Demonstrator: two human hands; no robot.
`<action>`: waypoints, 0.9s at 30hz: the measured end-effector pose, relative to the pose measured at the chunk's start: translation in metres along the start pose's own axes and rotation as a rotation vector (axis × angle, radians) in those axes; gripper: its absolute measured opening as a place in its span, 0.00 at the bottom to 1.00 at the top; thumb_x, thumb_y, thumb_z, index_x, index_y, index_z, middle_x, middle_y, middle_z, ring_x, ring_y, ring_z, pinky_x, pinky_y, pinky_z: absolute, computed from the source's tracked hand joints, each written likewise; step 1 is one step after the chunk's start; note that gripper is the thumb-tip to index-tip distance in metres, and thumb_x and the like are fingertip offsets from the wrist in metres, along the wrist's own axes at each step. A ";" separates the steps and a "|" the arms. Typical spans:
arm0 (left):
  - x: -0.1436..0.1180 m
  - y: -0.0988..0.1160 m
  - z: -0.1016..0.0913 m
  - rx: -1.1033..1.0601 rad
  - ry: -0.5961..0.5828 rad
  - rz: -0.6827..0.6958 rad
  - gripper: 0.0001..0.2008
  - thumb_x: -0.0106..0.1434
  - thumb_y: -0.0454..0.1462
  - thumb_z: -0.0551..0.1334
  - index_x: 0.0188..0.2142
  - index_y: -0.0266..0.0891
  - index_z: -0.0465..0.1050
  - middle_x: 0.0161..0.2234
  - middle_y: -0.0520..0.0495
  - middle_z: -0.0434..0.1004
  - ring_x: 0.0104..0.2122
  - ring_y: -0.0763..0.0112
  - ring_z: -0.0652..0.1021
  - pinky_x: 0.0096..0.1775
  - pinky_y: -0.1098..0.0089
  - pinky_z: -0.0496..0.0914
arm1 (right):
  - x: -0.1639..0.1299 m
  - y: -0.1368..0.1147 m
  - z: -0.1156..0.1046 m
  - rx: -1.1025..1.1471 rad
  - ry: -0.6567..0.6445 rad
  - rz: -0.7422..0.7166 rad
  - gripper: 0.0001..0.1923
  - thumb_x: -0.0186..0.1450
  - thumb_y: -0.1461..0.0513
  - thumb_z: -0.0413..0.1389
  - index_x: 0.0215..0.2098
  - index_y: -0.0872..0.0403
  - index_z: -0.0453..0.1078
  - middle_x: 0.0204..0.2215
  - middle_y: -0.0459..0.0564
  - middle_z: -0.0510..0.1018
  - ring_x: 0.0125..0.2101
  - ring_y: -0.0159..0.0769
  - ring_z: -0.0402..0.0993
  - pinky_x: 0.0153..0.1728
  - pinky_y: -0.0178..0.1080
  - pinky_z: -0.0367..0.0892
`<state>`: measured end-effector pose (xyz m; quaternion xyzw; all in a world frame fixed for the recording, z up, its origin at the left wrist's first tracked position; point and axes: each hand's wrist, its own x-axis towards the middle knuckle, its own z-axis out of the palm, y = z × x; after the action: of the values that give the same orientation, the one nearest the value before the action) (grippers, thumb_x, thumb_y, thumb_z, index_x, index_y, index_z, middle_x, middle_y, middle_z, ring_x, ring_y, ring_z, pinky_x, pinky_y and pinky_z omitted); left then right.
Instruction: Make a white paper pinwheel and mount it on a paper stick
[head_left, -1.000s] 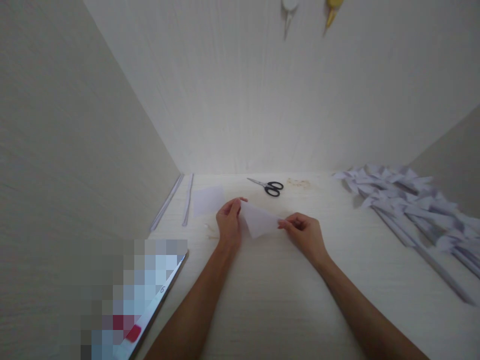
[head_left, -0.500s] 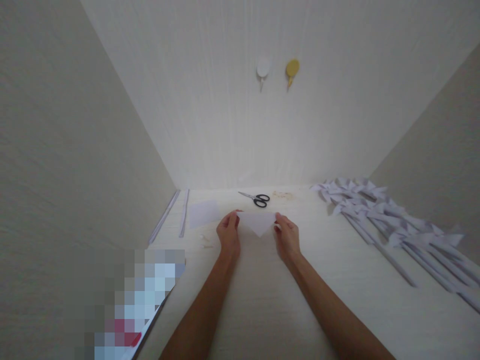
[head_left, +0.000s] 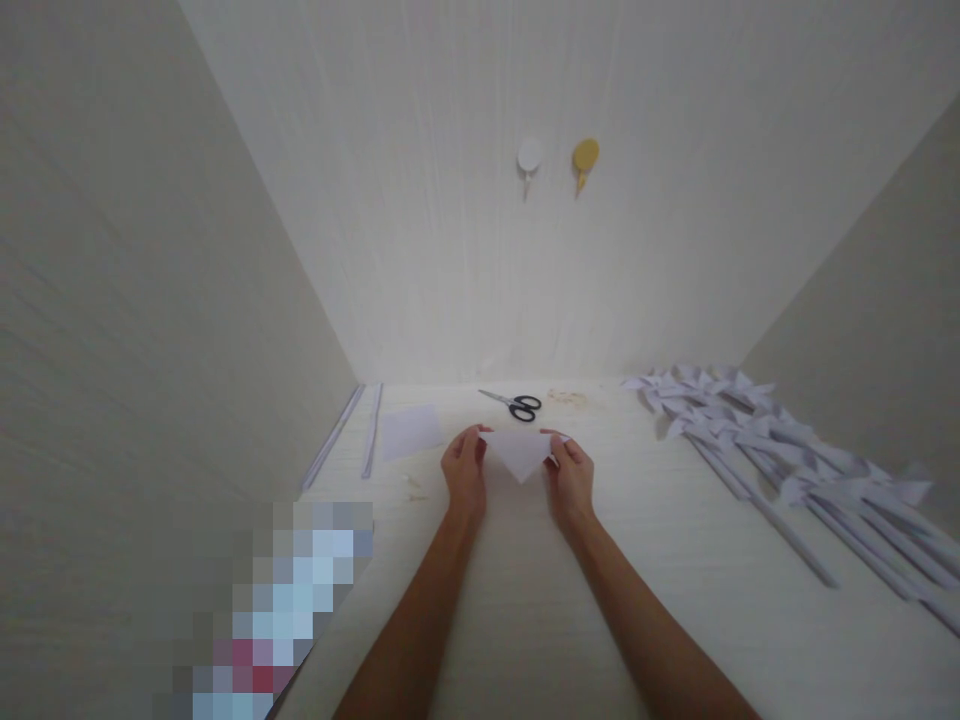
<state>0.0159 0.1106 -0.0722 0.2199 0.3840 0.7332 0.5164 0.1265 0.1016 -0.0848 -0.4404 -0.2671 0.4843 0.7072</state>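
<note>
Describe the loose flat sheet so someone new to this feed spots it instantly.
Find the pale work surface where it meets the back wall. Near that edge, the flat sheet lies between two narrow white strips and the left hand. It is broad and four-sided, unlike the strips or the triangular paper pinched in the left hand and right hand.

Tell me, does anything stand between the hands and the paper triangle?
Nothing visible does: the left hand and right hand hold the paper triangle at opposite ends. The scissors lie beyond it, not between.

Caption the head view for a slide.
Left hand and right hand hold a triangular white paper, black-handled scissors lying beyond.
</note>
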 end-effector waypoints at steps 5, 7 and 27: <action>0.000 0.000 0.002 -0.029 -0.036 -0.079 0.09 0.47 0.39 0.60 0.25 0.33 0.72 0.26 0.47 0.73 0.28 0.75 0.72 0.34 0.72 0.64 | -0.002 0.002 0.000 -0.042 -0.045 -0.059 0.12 0.51 0.56 0.54 0.28 0.56 0.70 0.25 0.46 0.72 0.26 0.29 0.67 0.28 0.33 0.62; -0.001 0.000 0.002 -0.020 -0.060 -0.098 0.11 0.48 0.40 0.61 0.26 0.32 0.72 0.27 0.46 0.74 0.30 0.73 0.72 0.36 0.70 0.64 | -0.002 0.002 0.000 -0.058 -0.049 -0.081 0.12 0.52 0.56 0.54 0.29 0.56 0.70 0.25 0.46 0.72 0.26 0.29 0.67 0.28 0.33 0.62; -0.003 -0.002 0.005 0.124 -0.185 -0.010 0.15 0.52 0.43 0.57 0.34 0.34 0.72 0.31 0.44 0.75 0.29 0.75 0.72 0.34 0.72 0.65 | 0.000 -0.004 0.003 0.038 0.057 -0.033 0.10 0.50 0.58 0.55 0.28 0.56 0.70 0.23 0.45 0.71 0.23 0.28 0.65 0.25 0.32 0.61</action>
<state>0.0217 0.1102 -0.0705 0.3163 0.3806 0.6817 0.5388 0.1262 0.1023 -0.0800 -0.4362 -0.2446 0.4648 0.7307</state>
